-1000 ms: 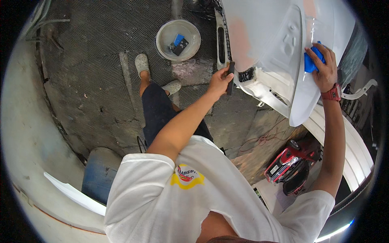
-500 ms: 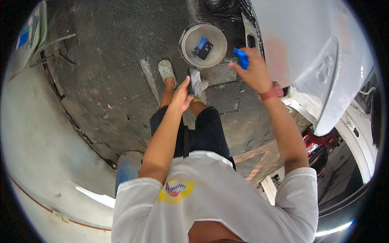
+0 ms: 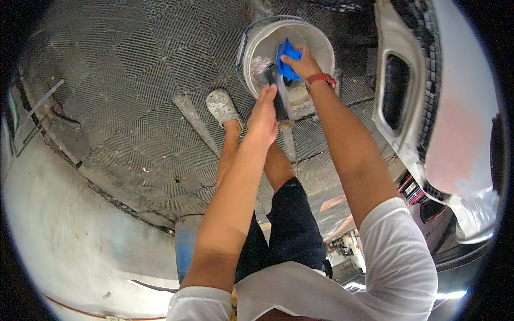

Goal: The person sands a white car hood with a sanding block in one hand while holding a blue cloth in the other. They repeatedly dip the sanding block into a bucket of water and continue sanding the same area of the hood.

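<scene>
A whitish bucket stands on the floor in front of me. Over its opening my right hand pinches a crumpled blue cloth. My left hand grips a dark flat block with a greyish face, held upright at the bucket's near rim; motion blurs it, so its exact kind is unclear. Much of the bucket's inside is hidden behind my hands and the cloth. A pale frothy patch shows at its left inner side.
At the right stands a light car body panel with a pinkish patch, beside a pale frame part with a dark slot. Ribbed dark matting covers the floor. A blue-grey drum sits behind my left leg, near a pale wall.
My right hand has moved left with the blue cloth, from beside the car panel to over the bucket. My left hand has brought the block forward to the rim. The view has shifted closer.
</scene>
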A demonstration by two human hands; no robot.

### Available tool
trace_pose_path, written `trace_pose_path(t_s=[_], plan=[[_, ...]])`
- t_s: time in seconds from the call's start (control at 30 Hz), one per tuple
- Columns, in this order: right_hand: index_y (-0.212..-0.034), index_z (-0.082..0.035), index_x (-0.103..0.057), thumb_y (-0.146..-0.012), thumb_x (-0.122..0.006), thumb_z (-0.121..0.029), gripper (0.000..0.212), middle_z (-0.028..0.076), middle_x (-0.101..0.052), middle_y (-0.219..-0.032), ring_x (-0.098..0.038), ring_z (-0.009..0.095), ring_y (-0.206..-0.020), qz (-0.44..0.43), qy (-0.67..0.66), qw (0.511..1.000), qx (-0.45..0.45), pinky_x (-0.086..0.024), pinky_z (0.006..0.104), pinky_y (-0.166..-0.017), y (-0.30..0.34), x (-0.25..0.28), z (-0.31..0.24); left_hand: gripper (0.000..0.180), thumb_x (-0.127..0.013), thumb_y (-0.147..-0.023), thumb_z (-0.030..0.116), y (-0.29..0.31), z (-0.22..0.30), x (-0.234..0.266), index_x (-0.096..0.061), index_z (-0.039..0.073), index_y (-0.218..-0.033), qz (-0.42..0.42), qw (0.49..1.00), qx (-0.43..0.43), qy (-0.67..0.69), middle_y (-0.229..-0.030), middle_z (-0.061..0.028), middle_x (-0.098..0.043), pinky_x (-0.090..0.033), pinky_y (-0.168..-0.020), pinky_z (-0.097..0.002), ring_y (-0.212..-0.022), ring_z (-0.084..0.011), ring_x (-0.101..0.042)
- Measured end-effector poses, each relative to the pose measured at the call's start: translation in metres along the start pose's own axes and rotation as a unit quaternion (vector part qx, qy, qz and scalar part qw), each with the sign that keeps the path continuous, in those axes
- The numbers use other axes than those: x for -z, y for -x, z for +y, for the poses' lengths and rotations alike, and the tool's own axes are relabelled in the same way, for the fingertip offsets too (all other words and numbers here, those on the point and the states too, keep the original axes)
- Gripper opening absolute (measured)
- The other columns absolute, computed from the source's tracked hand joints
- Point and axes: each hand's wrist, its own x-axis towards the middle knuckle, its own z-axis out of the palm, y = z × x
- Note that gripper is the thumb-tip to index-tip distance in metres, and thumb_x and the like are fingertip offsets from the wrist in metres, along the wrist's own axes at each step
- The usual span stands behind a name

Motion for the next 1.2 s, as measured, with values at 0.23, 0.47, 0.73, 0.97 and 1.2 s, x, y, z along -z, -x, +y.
trace_pose_path(t_s=[0.23, 0.47, 0.73, 0.97, 1.2], plan=[[-0.163, -0.007, -0.052, -0.088, -0.09, -0.037, 0.09, 0.03, -0.059, -0.157, -0.058, 0.047, -0.147, 0.002, 0.235, 0.934, 0.268, -0.045, 0.0569, -0.126, -0.082, -0.075, 0.01, 0.049, -0.058, -0.116, 0.041, -0.164, -0.015, -0.011, -0.058, 0.015, -0.158, 0.074, 0.991, -0.095, 0.052, -0.141, -0.0089, -0.072, -0.057, -0.102, -0.0513, -0.121, -0.0303, -0.068], [-0.169, -0.01, -0.052, -0.103, -0.064, -0.053, 0.08, 0.024, -0.043, -0.177, -0.046, 0.043, -0.161, -0.125, -0.018, 0.986, -0.114, -0.038, 0.0563, -0.131, -0.151, -0.077, 0.053, 0.064, -0.058, -0.115, 0.048, -0.206, -0.031, -0.013, -0.053, 0.01, -0.166, 0.188, 0.977, -0.064, 0.072, -0.163, -0.0122, -0.061, -0.05, -0.116, -0.0575, -0.141, -0.0367, -0.061], [-0.137, -0.007, -0.077, -0.092, -0.092, -0.038, 0.057, 0.011, -0.077, -0.131, -0.072, 0.024, -0.122, -0.134, -0.379, 0.913, -0.063, -0.056, 0.0404, -0.109, -0.044, -0.02, 0.0, 0.064, -0.048, -0.117, 0.055, -0.217, -0.013, -0.002, -0.055, 0.011, -0.164, 0.12, 0.982, -0.058, 0.135, -0.164, -0.0136, -0.061, -0.044, -0.126, -0.0567, -0.147, -0.0346, -0.059], [-0.129, -0.006, -0.078, -0.095, -0.09, -0.031, 0.044, 0.009, -0.079, -0.119, -0.075, 0.018, -0.101, -0.156, -0.182, 0.954, 0.181, -0.062, 0.0366, -0.091, 0.016, 0.001, -0.013, 0.068, -0.05, -0.114, 0.062, -0.194, 0.009, -0.013, -0.061, 0.007, -0.152, -0.005, 0.981, 0.059, 0.187, -0.142, -0.0168, -0.073, -0.053, -0.116, -0.054, -0.124, -0.0394, -0.071], [-0.153, -0.008, -0.062, -0.094, -0.092, -0.042, 0.074, 0.017, -0.076, -0.134, -0.075, 0.031, -0.119, 0.024, -0.545, 0.816, -0.189, -0.06, 0.0453, -0.103, -0.083, -0.07, 0.028, 0.047, -0.047, -0.12, 0.049, -0.185, -0.008, -0.005, -0.072, 0.011, -0.129, 0.043, 0.993, -0.052, 0.093, -0.107, -0.0101, -0.081, -0.063, -0.089, -0.0454, -0.09, -0.0263, -0.076]])
